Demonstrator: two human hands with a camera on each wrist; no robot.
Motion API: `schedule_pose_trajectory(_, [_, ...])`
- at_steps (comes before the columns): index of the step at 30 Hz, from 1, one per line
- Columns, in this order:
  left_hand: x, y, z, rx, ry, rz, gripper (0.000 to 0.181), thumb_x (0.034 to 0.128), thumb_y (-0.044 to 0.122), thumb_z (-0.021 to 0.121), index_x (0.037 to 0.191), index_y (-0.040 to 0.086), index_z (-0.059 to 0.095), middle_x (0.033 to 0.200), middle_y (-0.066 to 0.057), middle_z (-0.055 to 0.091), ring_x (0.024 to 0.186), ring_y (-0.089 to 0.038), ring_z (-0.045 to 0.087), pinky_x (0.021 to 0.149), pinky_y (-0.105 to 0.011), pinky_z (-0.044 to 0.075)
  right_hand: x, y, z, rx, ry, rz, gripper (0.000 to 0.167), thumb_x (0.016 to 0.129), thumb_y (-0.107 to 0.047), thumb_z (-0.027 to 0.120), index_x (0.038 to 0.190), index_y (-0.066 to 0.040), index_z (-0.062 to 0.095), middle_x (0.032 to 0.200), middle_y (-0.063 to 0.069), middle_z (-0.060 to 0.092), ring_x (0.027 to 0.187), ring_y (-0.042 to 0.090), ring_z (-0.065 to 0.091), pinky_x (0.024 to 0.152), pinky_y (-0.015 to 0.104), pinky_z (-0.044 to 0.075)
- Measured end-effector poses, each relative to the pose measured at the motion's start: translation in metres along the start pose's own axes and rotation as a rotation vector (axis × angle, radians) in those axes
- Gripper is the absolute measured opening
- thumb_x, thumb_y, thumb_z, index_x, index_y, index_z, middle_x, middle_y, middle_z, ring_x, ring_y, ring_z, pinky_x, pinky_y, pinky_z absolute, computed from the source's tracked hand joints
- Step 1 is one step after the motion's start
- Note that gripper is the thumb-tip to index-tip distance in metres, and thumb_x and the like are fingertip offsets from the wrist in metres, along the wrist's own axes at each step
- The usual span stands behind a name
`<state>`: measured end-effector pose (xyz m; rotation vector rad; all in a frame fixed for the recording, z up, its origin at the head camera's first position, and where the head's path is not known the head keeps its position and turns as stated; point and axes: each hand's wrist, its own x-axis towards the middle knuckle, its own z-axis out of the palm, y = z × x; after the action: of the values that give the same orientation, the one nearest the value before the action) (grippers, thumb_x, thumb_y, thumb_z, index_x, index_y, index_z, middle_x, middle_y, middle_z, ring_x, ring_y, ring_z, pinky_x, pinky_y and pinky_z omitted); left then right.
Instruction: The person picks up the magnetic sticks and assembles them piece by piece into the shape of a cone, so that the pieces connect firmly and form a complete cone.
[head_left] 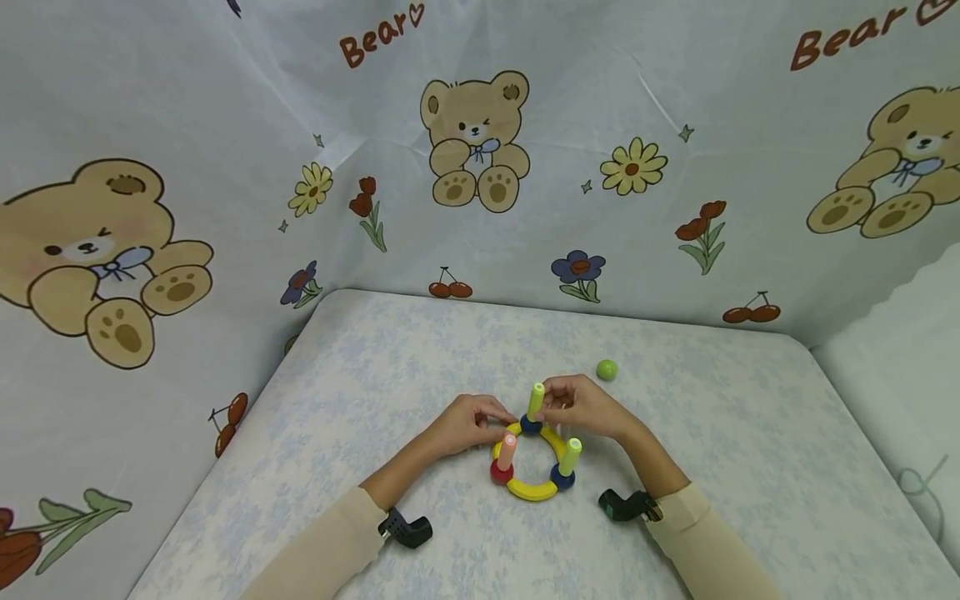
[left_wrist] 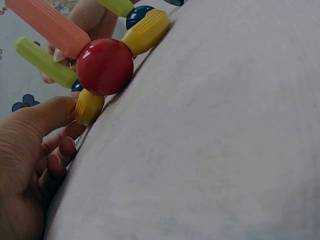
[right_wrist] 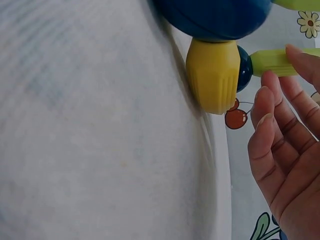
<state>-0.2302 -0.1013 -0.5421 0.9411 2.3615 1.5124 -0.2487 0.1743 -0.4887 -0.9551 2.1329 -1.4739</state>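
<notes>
A ring of curved yellow rods [head_left: 532, 490] joined by balls lies on the table. A salmon-pink rod [head_left: 507, 452] stands on its red ball [head_left: 502, 472]; a light green rod [head_left: 571, 457] stands on the near blue ball [head_left: 562, 477]. My left hand [head_left: 468, 425] pinches the yellow rod [left_wrist: 89, 107] on the ring's left side, thumb against it. At the far side, my right hand [head_left: 588, 406] pinches another light green rod [right_wrist: 274, 63] that stands upright on the far blue ball [head_left: 531, 426].
A small green ball [head_left: 607, 369] lies on the table behind my right hand. The pale blue patterned tabletop [head_left: 420, 350] meets a bear-print cloth [head_left: 510, 242] at the back and left. Black wrist cameras [head_left: 408, 530] sit close over the table.
</notes>
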Motion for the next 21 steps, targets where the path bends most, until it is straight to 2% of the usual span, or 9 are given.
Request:
schedule_pose_trajectory(2, [0.000, 0.000, 0.000, 0.003, -0.002, -0.005, 0.021, 0.0919, 0.021, 0.078, 0.112, 0.015, 0.080, 0.104, 0.007, 0.073, 0.061, -0.007, 0.053, 0.057, -0.022, 0.045, 0.000, 0.001, 0.000, 0.000, -0.004, 0.005, 0.010, 0.093, -0.004, 0.074, 0.100, 0.000, 0.069, 0.085, 0.017, 0.069, 0.071, 0.044, 0.061, 0.062, 0.038, 0.055])
schedule_pose_trajectory(7, [0.000, 0.001, 0.000, -0.009, 0.000, -0.004, 0.022, 0.0916, 0.020, 0.079, 0.112, 0.013, 0.080, 0.105, 0.002, 0.074, 0.061, -0.008, 0.053, 0.056, -0.022, 0.044, 0.000, 0.003, -0.001, -0.015, 0.004, 0.022, 0.013, 0.091, -0.007, 0.077, 0.101, -0.003, 0.070, 0.087, 0.014, 0.070, 0.071, 0.027, 0.063, 0.064, 0.030, 0.054])
schedule_pose_trajectory(12, [0.000, 0.002, 0.000, 0.000, 0.003, -0.016, 0.021, 0.0913, 0.019, 0.079, 0.112, 0.013, 0.080, 0.105, 0.004, 0.074, 0.061, -0.007, 0.053, 0.057, -0.021, 0.044, -0.003, 0.000, -0.008, -0.054, 0.036, 0.060, 0.019, 0.093, -0.005, 0.073, 0.111, -0.002, 0.069, 0.093, 0.014, 0.072, 0.078, 0.027, 0.068, 0.069, 0.037, 0.059])
schedule_pose_trajectory(17, [0.001, 0.001, 0.001, 0.015, 0.009, -0.025, 0.021, 0.0912, 0.020, 0.079, 0.112, 0.015, 0.080, 0.103, 0.010, 0.073, 0.062, -0.008, 0.054, 0.057, -0.022, 0.045, -0.008, -0.002, -0.021, -0.130, 0.145, 0.107, 0.024, 0.095, -0.010, 0.072, 0.116, 0.001, 0.069, 0.093, 0.012, 0.070, 0.077, 0.027, 0.066, 0.068, 0.039, 0.059])
schedule_pose_trajectory(21, [0.000, 0.002, 0.001, 0.018, 0.009, -0.031, 0.021, 0.0914, 0.021, 0.079, 0.112, 0.017, 0.080, 0.103, 0.011, 0.072, 0.062, -0.009, 0.053, 0.057, -0.022, 0.044, -0.016, -0.001, -0.036, -0.129, 0.264, 0.123, 0.031, 0.096, -0.016, 0.072, 0.118, 0.004, 0.068, 0.092, 0.017, 0.070, 0.071, 0.034, 0.063, 0.063, 0.040, 0.056])
